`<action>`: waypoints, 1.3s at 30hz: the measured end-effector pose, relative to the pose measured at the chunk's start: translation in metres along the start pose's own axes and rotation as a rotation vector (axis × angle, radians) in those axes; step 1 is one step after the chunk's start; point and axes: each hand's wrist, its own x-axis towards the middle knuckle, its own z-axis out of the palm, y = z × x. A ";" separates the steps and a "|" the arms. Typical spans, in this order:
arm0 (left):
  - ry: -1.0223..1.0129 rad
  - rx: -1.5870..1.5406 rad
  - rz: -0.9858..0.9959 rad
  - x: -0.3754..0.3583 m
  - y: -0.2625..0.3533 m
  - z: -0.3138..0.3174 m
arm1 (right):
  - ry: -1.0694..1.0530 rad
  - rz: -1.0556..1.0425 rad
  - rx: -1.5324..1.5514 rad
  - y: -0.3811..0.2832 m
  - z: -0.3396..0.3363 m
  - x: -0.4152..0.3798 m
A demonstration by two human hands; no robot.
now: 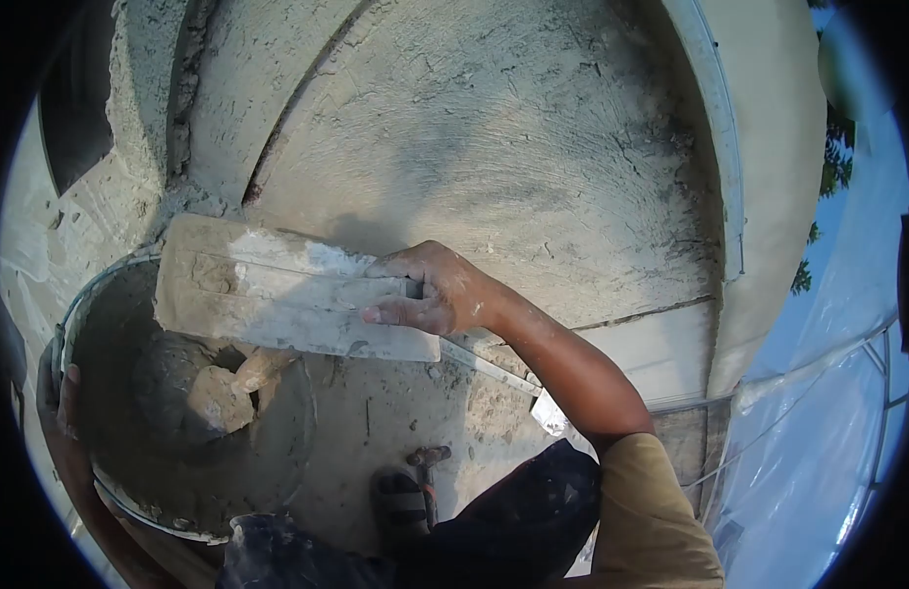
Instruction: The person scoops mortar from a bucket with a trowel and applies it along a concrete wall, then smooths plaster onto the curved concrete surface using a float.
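Note:
My right hand [437, 290] is closed round the grip of a long rectangular plastering float [297, 285], smeared with grey mortar and held level over the far edge of a bucket. My left hand [61, 398] clasps the left rim of that round bucket [287, 471], thumb inside and fingers outside. A heap of wet mortar [174, 378] lies inside the bucket. On it rests a mortar-caked trowel [221, 398] with a stubby handle, partly hidden beneath the float.
A roughly plastered wall [513, 147] rises ahead, bordered on the right by a curved edge strip [724, 128]. A hammer [430, 459] is on the floor beside a sandalled foot [400, 501]. A pale straight strip [489, 365] lies behind my right wrist. Clear plastic sheeting [798, 442] hangs at right.

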 end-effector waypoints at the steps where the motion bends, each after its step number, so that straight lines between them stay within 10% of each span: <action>1: 0.016 -0.063 -0.002 0.001 -0.002 0.001 | -0.012 -0.026 -0.049 0.010 0.003 0.015; 15: -0.026 -0.040 -0.091 -0.003 0.010 0.005 | -0.126 0.084 -0.015 0.044 0.010 0.068; 29: -0.060 0.171 -0.010 0.007 0.009 0.048 | -0.031 0.573 -0.533 0.113 0.065 -0.155; 31: -0.054 0.174 -0.003 0.005 0.013 0.053 | 0.453 0.603 -0.252 0.124 0.096 -0.210; 39: -0.067 0.211 0.020 -0.006 0.029 0.071 | 0.504 0.091 0.220 0.067 0.095 -0.224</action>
